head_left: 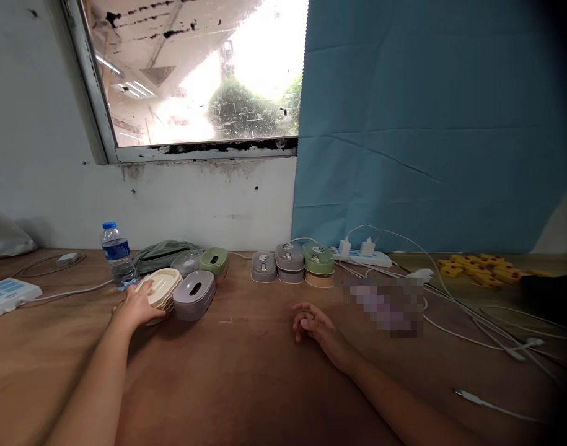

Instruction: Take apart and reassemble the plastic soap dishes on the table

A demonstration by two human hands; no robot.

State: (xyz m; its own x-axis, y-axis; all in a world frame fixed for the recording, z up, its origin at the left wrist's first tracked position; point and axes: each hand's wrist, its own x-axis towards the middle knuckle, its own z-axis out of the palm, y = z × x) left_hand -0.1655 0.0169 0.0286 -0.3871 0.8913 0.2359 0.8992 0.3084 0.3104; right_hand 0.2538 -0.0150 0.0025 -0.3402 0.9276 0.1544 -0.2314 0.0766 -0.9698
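Observation:
My left hand grips the near side of a stack of cream plastic lids or shallow trays, thumb at the right edge and fingers over the top. A grey-lilac oval box with a slot in its top stands right beside the stack. Behind these are a green slotted lid and a clear plastic piece. Over the bare tabletop, my right hand holds nothing, its fingers loosely bent and apart. Farther back, several grey and green boxes stand in a row, some stacked.
A water bottle stands left of the stack, near a green cloth bag. White cables run across the right side from a power strip. Another power strip lies at far left. Yellow objects lie back right.

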